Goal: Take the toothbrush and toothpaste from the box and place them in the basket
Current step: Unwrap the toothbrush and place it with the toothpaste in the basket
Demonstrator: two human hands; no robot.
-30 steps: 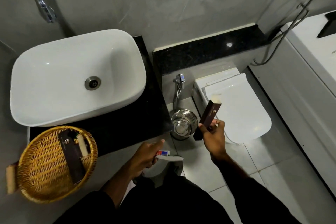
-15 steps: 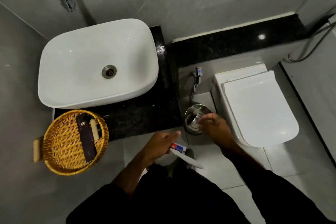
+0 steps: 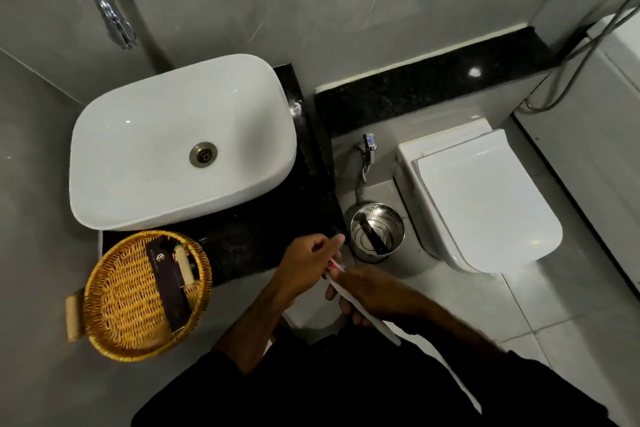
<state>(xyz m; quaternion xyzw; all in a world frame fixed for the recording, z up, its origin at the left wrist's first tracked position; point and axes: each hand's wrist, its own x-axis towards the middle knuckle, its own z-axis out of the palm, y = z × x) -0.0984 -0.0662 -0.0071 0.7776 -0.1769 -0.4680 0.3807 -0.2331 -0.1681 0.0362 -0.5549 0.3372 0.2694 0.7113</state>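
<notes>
My left hand (image 3: 306,263) is closed on a small red-and-white toothpaste tube (image 3: 335,265) just off the counter's front edge. My right hand (image 3: 375,291) sits right beside it, wrapped over a long white toothbrush (image 3: 384,326) that slants down to the right. The woven basket (image 3: 117,302) stands at the counter's left front corner, well left of both hands. It holds a dark brown box (image 3: 169,288) and a small pale item (image 3: 183,263). Another dark box (image 3: 372,236) lies inside the steel bin (image 3: 398,218).
A white sink (image 3: 156,156) fills the black counter (image 3: 259,250) behind the basket, with a chrome tap (image 3: 112,14) above. The closed white toilet (image 3: 485,198) stands right of the bin. A hose (image 3: 568,55) hangs at the far right.
My right hand dropped its dark box into the steel bin, then came back to the left hand and closed on the toothbrush. The view shifted left.
</notes>
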